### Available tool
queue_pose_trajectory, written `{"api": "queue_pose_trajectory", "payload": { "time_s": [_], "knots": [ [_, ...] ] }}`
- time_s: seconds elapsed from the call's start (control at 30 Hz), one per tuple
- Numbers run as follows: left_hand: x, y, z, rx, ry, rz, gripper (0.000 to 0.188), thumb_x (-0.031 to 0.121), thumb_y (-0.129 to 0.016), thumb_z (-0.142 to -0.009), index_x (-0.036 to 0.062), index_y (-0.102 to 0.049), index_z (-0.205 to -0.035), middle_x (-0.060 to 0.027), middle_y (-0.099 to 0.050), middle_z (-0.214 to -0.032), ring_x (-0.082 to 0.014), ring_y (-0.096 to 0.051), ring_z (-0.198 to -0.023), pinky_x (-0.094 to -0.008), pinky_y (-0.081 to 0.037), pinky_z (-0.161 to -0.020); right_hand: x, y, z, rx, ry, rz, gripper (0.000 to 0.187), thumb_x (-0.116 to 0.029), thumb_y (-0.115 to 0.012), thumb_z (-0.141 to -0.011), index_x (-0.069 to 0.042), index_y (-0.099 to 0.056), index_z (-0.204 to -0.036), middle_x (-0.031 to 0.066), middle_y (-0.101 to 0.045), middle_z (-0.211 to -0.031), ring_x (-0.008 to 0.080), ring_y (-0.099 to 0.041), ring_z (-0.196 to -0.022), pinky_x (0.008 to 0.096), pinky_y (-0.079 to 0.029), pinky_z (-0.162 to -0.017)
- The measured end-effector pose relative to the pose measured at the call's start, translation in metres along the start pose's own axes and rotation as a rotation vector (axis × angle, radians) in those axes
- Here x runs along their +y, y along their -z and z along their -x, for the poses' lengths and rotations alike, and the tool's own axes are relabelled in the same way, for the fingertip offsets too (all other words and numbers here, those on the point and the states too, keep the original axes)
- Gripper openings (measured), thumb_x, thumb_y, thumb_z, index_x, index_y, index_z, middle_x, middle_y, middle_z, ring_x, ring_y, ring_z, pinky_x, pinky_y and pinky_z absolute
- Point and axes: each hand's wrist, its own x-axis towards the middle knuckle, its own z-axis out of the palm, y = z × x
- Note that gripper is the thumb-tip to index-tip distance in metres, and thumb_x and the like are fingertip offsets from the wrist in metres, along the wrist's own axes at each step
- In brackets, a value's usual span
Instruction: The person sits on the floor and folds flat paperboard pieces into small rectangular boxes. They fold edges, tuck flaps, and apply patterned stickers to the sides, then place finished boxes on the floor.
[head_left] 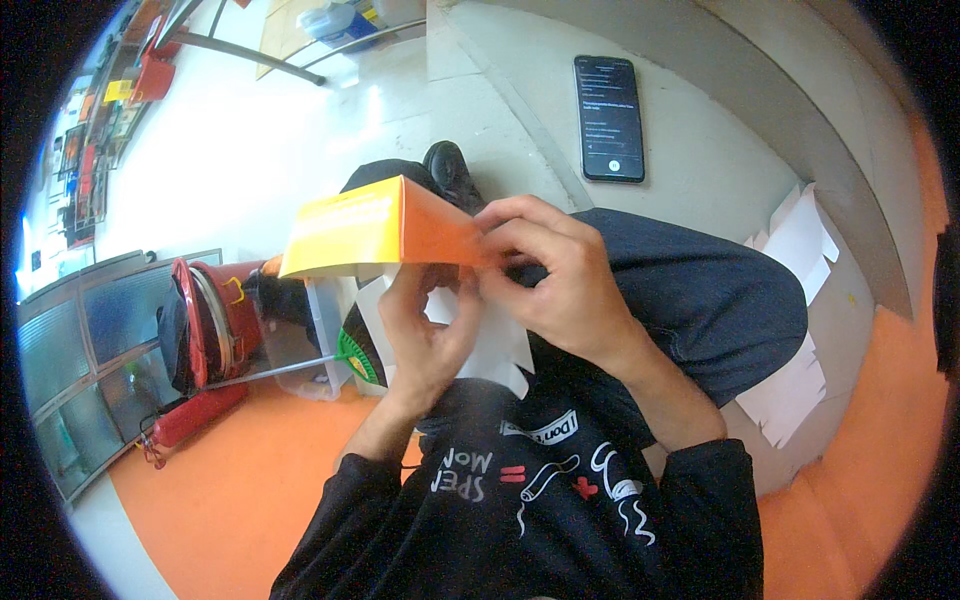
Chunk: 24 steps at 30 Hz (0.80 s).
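Note:
A yellow and orange folding carton (345, 226) is held up over my lap, its printed faces outward and a crease running between them. White inner flaps hang below it. My left hand (432, 325) grips it from underneath, thumb and fingers bent around the lower edge, with part of the fingers hidden by the carton. At the orange right-hand end, my right hand (555, 265) pinches the edge between bent fingers and thumb. Its fingertips are slightly blurred.
A phone (609, 120) with its screen lit lies on the pale floor ahead. White cut cardboard sheets (790, 385) lie at the right. A red fire extinguisher (200, 415), a red bag (222, 300), a clear plastic bin (320, 385) and a green round brush (357, 355) are at the left.

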Motion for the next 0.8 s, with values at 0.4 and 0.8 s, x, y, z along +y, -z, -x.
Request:
{"api": "queue_pose_trajectory", "payload": {
  "time_s": [0.4, 0.8],
  "knots": [
    [0.009, -0.002, 0.018, 0.203, 0.143, 0.099, 0.024, -0.005, -0.061, -0.087, -0.0033, -0.058, -0.111, -0.0095, -0.064, -0.107, -0.0175, -0.061, -0.099, -0.0301, -0.048, -0.088, -0.012, -0.003, 0.01, -0.046, 0.096, 0.021, 0.015, -0.003, -0.067, -0.076, 0.002, -0.06, -0.088, 0.0173, -0.056, -0.104, 0.0351, -0.063, -0.087, 0.0397, -0.053, -0.076],
    [-0.003, -0.002, 0.024, 0.276, 0.139, 0.064, 0.03, -0.002, -0.061, -0.088, -0.001, -0.054, -0.118, -0.0098, -0.063, -0.11, -0.0188, -0.06, -0.1, -0.0316, -0.047, -0.09, -0.014, -0.009, 0.015, -0.074, 0.054, 0.045, 0.017, 0.002, -0.07, -0.073, 0.002, -0.063, -0.088, 0.0167, -0.059, -0.109, 0.0289, -0.066, -0.092, 0.0342, -0.055, -0.077]
  ]
}}
